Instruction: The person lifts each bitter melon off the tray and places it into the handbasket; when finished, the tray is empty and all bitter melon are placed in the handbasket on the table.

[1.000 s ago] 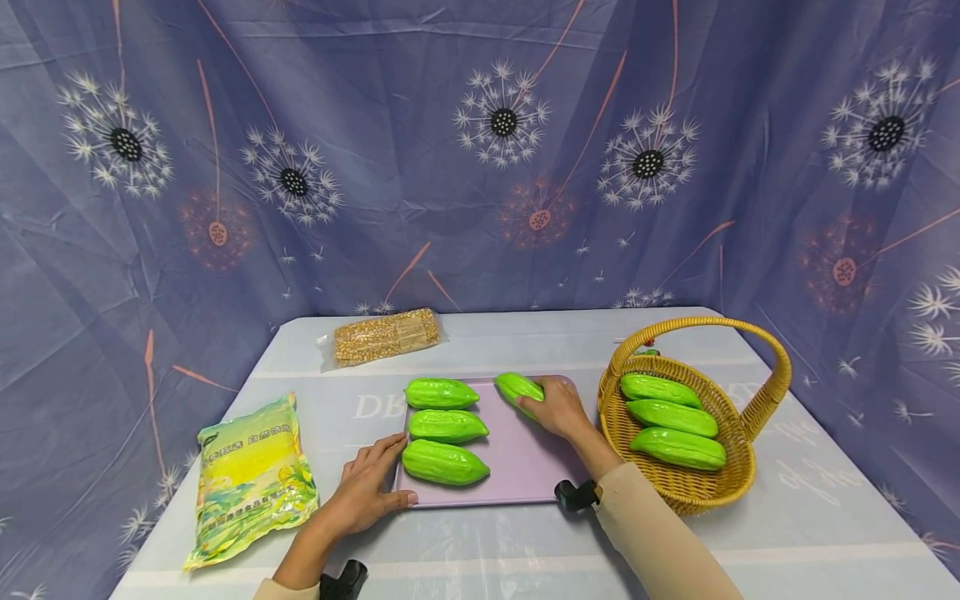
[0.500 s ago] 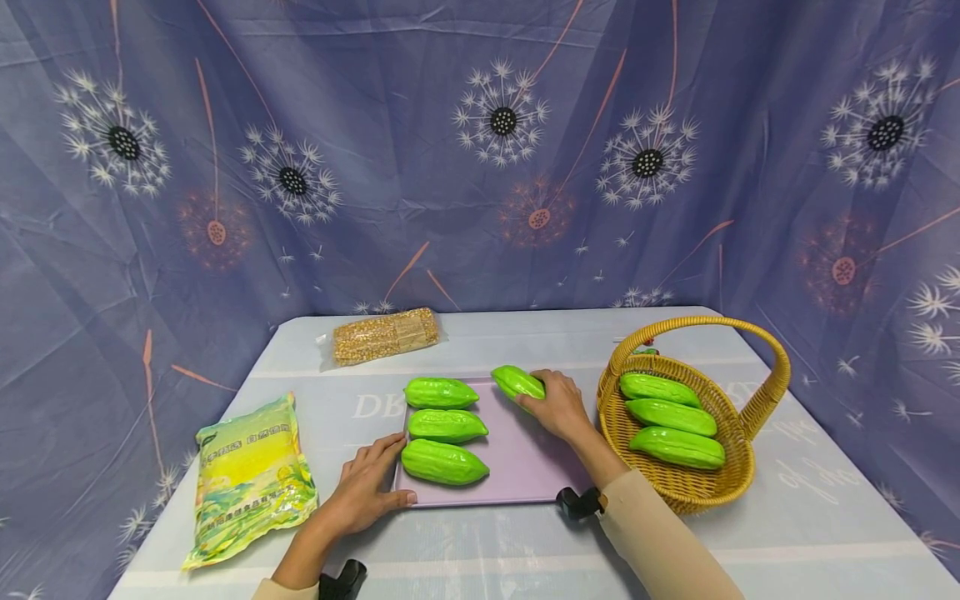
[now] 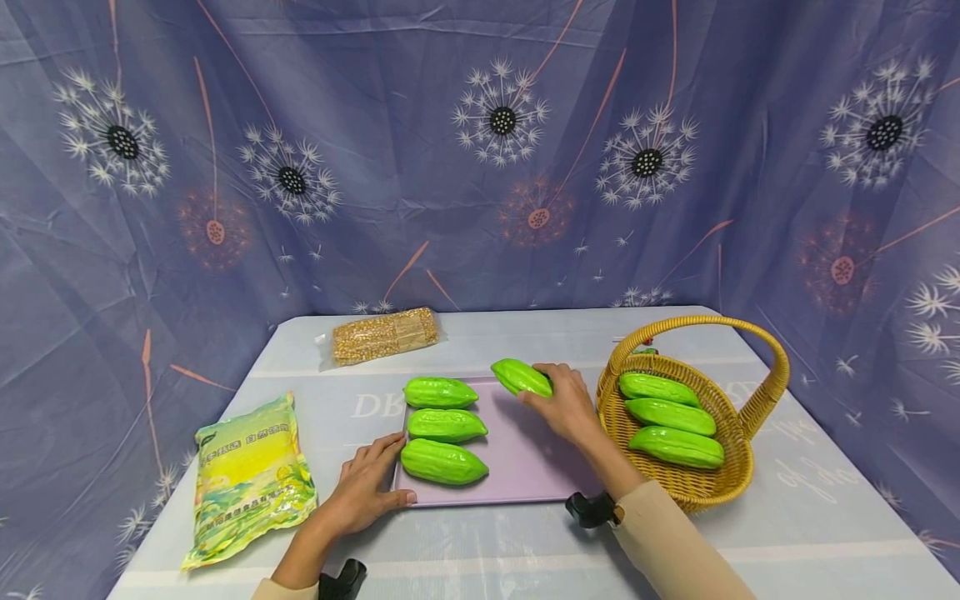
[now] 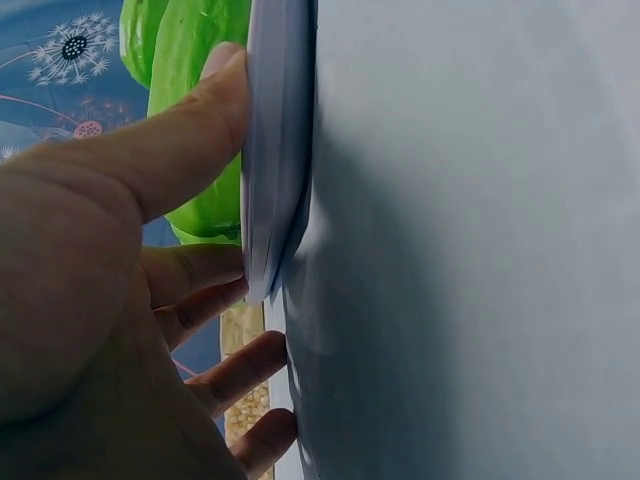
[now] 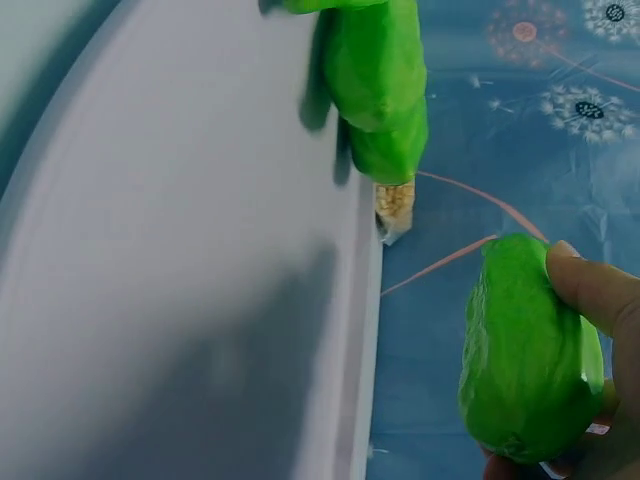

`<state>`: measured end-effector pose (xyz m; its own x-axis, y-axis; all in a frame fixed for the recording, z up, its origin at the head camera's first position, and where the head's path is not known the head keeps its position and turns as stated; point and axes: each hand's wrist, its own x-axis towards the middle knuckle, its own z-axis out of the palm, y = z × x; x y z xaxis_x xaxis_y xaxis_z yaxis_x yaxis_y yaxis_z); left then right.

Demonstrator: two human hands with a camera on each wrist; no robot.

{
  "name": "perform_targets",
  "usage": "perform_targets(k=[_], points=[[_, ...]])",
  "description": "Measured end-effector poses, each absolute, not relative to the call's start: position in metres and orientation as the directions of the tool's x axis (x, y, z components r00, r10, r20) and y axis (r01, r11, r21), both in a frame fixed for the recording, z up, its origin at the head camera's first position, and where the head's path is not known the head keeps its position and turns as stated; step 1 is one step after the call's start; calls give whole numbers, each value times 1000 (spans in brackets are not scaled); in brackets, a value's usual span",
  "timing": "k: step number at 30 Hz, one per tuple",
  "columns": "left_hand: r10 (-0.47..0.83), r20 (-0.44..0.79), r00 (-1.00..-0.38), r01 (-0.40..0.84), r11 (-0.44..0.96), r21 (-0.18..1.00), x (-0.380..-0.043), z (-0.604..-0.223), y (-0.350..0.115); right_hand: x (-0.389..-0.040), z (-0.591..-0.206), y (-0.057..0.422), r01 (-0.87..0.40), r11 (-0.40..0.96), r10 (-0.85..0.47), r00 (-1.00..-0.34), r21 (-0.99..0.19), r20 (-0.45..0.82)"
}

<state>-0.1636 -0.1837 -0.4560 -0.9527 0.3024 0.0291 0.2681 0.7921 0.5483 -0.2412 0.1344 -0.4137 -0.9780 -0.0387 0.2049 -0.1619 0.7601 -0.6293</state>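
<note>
My right hand (image 3: 562, 404) grips a bright green ridged gourd (image 3: 521, 377) by its right end, thumb on the near side. In the right wrist view the held gourd (image 5: 530, 350) is off the pink tray (image 5: 200, 200), with a hand-shaped shadow on the tray. At the tray's left front corner rests my left hand (image 3: 366, 483), its fingers extended and its thumb touching the rim (image 4: 275, 130). Three similar green gourds, the top one (image 3: 440, 392), the middle one (image 3: 447, 425) and the front one (image 3: 444, 462), lie in a column along the tray's left side.
Right of the tray stands a yellow wicker basket (image 3: 731, 492) with a tall handle, holding three green gourds (image 3: 670, 417). A yellow printed bag (image 3: 251, 483) lies at the left. Behind is a clear pack of corn-like kernels (image 3: 386, 336). A patterned curtain (image 3: 450, 167) encloses the table.
My right hand has lifted the gourd off the tray, moving up and slightly right. My left hand and the other gourds have stayed put.
</note>
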Motion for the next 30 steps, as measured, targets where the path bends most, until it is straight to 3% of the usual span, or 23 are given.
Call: perform_targets(k=[30], points=[[297,42,-954,270,790,551,-163,-457,-183,-194,-379,162,-348,734,-168,-925,-583,340]])
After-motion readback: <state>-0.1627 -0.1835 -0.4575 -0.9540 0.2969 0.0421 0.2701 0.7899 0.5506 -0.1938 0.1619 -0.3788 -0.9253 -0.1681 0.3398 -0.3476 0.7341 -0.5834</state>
